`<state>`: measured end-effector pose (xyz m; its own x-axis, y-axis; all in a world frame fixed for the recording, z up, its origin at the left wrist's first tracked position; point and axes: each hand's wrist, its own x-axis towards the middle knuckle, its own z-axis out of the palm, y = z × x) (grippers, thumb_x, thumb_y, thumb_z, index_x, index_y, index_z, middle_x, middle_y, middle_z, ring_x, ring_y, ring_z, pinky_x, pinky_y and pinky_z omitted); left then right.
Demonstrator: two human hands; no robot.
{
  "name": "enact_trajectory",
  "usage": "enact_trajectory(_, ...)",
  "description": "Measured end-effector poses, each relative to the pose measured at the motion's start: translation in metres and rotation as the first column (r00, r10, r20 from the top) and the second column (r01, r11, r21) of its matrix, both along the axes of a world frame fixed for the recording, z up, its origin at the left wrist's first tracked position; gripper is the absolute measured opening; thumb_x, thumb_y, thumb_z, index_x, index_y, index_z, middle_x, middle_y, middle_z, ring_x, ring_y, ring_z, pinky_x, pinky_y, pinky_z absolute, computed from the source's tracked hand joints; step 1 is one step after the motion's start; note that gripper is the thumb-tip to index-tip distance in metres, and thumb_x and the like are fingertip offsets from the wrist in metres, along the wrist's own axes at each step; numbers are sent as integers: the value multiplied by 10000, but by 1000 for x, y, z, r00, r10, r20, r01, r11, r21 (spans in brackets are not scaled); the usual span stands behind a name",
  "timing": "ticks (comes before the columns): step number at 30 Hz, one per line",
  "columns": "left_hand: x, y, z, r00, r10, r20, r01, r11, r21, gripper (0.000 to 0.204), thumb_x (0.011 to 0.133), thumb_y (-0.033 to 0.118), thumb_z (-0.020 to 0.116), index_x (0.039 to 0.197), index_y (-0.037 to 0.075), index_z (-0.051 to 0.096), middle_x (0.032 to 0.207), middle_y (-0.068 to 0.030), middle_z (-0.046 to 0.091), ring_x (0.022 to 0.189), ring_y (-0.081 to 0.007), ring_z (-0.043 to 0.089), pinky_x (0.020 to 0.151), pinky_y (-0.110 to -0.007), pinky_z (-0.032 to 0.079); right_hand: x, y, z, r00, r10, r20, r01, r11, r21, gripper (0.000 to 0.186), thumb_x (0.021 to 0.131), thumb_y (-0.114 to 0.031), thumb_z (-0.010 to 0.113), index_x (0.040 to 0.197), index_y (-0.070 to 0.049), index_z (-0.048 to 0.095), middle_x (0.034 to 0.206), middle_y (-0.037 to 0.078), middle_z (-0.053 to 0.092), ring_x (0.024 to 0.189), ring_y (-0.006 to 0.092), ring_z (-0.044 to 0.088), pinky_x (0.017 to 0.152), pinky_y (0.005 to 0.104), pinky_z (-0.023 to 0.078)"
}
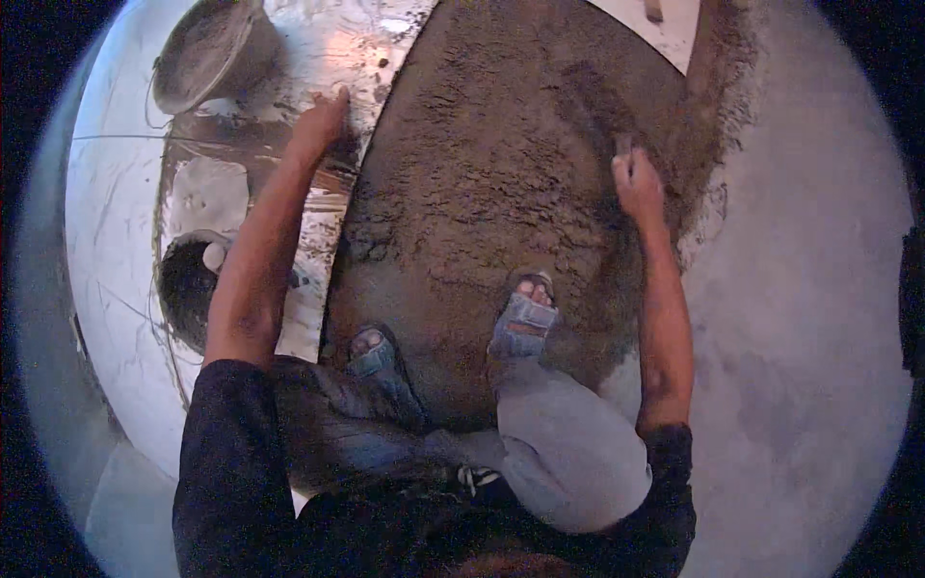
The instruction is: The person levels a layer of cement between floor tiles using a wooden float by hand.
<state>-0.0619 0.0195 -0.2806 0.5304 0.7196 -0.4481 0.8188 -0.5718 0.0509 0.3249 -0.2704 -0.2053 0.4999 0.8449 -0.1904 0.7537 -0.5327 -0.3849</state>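
My right hand [640, 185] is closed around the handle of what looks like a trowel [623, 146]. Its dark blade blends into the wet mortar [482, 144], so its outline is hard to make out. That mortar is brown and rough, spread over the floor ahead of me and between the two sides. Out to the left, my left hand [326, 121] rests on or just over a mud-smeared white tile surface [371, 29], fingers stretched out and nothing visible in them. A bucket of grey-brown mortar [207, 53] stands just beyond it.
Below that bucket are a pale slab piece [209, 196] and a dark container [183, 289] with a rounded white object [214, 256] at its rim. My sandalled feet [528, 308] stand on the mortar. Smooth grey floor [800, 289] lies right; a white tile [665, 24] sits at the far edge.
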Motion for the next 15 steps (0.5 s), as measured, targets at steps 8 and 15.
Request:
enact_trajectory(8, -16, 16, -2, 987, 68, 144, -62, 997, -46, 673, 714, 344, 596, 1272, 117, 297, 1144, -299, 433, 990, -417, 492, 827, -438, 420, 3, -49, -26, 989, 141, 34, -140, 990, -26, 497, 839, -456, 366, 960, -4, 534, 951, 240, 539, 920, 402, 495, 792, 428, 390)
enact_trajectory(15, -4, 14, 2, 968, 104, 229, -77, 989, -126, 733, 698, 487, 605, 1255, 92, 338, 1092, -215, 515, 1005, -359, 501, 846, -422, 402, -65, -47, -21, 963, 248, 102, -230, 959, -165, 429, 858, -396, 353, 966, -19, 528, 963, 236, 533, 930, 395, 488, 785, 447, 383)
